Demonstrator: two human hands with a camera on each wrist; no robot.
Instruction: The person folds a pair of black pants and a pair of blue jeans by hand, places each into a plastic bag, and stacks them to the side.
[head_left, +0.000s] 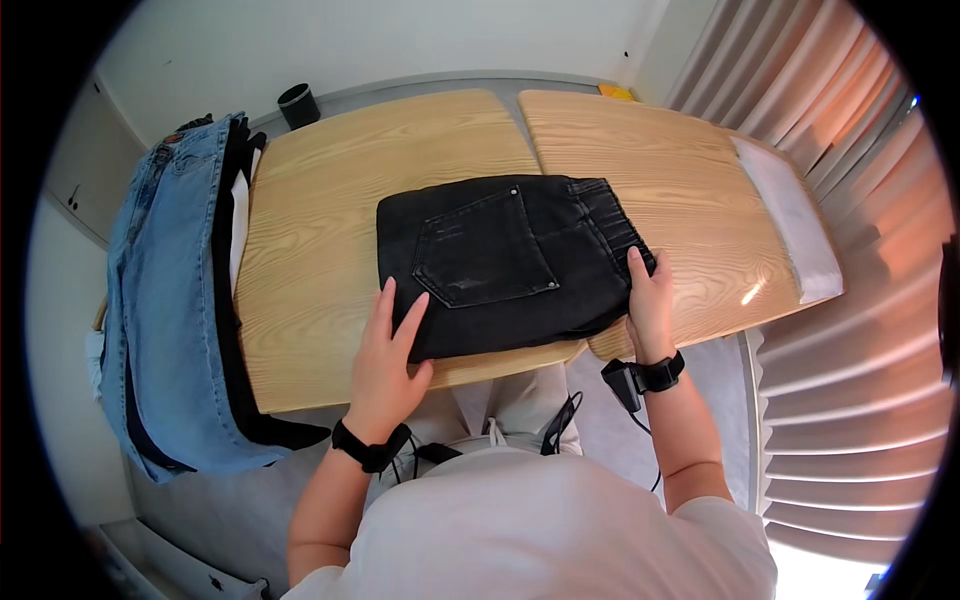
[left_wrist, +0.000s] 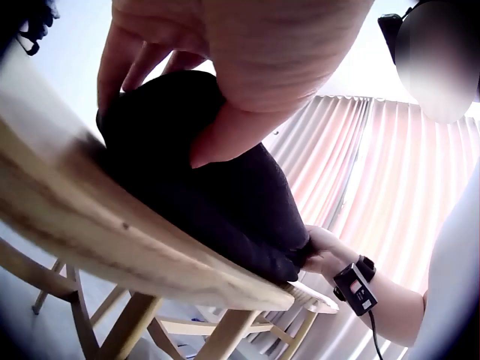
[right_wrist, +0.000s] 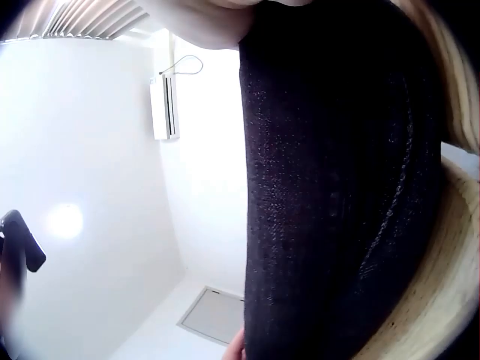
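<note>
Centrally, folded black trousers (head_left: 495, 255) are lying across the counter (head_left: 310, 250)

The trousers are bridging the gap between the counter's two boards, with a stitched back pocket (head_left: 480, 245) facing upward and the gathered waistband (head_left: 608, 222) pointing toward the right. The left hand (head_left: 390, 372) is resting at the near left corner; its fingers are extending, spread and nearly straight, over the cloth, while its thumb is touching the near edge, as the left wrist view is showing. The right hand (head_left: 650, 300) is pinching the waistband end, its thumb lying on top and its other fingers mostly hidden. Blue jeans (head_left: 165, 280) are hanging over the counter's left end on top of dark cloth (head_left: 228, 300). A flat white packet (head_left: 790, 225) is lying along the right end, beside a pleated curtain (head_left: 850, 290).
</note>
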